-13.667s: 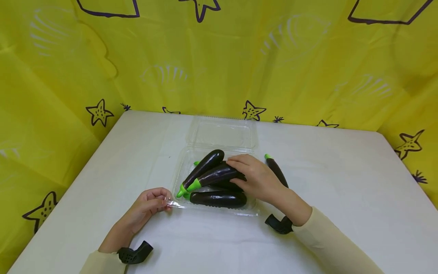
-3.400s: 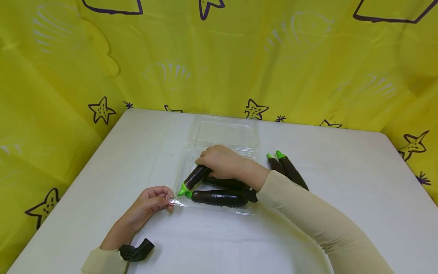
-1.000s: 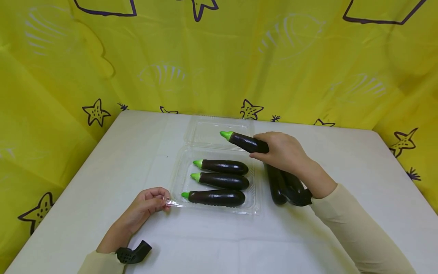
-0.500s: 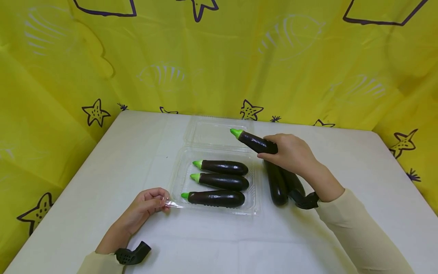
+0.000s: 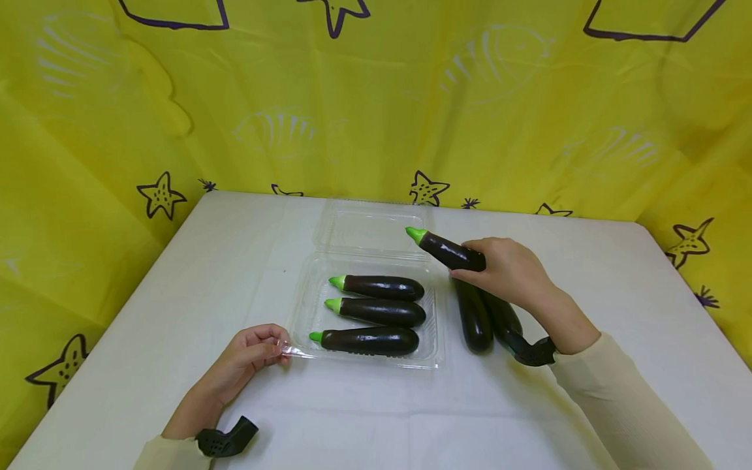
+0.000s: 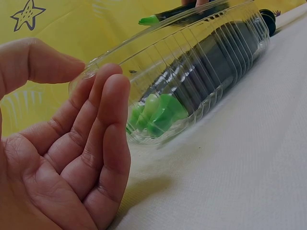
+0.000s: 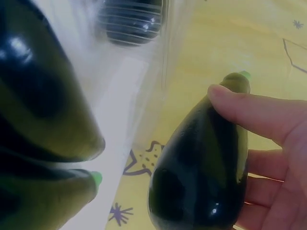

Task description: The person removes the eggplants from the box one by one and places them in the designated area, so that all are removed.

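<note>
My left hand (image 5: 255,356) pinches the near-left corner of a clear plastic clamshell container (image 5: 435,356), thumb against fingers in the left wrist view. Its lid lies folded back. Inside, three dark eggplants with green stems lie in a row: the far eggplant (image 5: 384,287), the middle eggplant (image 5: 384,312) and the near eggplant (image 5: 373,341). Above the table, right of the lid, my right hand (image 5: 511,271) grips another eggplant (image 5: 452,251), its green tip toward the left. In the right wrist view that held eggplant (image 7: 201,167) sits between thumb and fingers.
Two more eggplants lie side by side just right of the container, the left one (image 5: 474,323) and the right one (image 5: 502,316), partly hidden by my right hand and wrist camera. A white-covered table (image 5: 352,418) meets a yellow patterned curtain (image 5: 376,98) behind.
Earlier the eggplants were piled in the container; now three lie in a row there and two lie beside it. Over the last second my right hand has drawn its eggplant rightward. My left hand stays put.
</note>
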Demonstrator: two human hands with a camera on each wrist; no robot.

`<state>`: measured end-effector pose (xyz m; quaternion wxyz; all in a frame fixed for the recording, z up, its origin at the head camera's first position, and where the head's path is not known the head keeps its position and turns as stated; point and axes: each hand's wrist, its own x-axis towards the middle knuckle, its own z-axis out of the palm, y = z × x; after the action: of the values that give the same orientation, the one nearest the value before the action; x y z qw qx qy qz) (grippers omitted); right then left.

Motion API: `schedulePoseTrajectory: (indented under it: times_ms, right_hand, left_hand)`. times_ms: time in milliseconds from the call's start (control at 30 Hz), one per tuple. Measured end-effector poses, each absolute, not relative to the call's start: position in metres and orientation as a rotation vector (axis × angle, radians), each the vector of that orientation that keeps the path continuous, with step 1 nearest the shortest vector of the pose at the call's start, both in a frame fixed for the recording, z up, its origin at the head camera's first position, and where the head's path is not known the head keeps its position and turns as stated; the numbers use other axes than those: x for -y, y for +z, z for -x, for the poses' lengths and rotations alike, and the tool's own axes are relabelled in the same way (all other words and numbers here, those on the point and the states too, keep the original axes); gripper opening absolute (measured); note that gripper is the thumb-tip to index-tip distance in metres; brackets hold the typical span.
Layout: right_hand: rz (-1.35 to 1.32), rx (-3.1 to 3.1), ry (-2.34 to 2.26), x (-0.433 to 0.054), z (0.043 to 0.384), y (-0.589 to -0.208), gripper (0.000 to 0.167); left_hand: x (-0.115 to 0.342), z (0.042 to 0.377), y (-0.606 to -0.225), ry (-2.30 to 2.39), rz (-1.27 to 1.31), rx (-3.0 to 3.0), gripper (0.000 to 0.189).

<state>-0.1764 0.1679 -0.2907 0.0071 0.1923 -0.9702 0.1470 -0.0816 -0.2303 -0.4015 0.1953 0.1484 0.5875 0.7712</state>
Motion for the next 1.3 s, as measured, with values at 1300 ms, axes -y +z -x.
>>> schedulePoseTrajectory:
  times_ms: [1300]
  right_hand:
    - [-0.151,3.102,0.885,-0.243,0.156,-0.323,0.061]
  left_hand:
    - [0.231,0.082,-0.402,2.176,-0.465,-1.631,0.021]
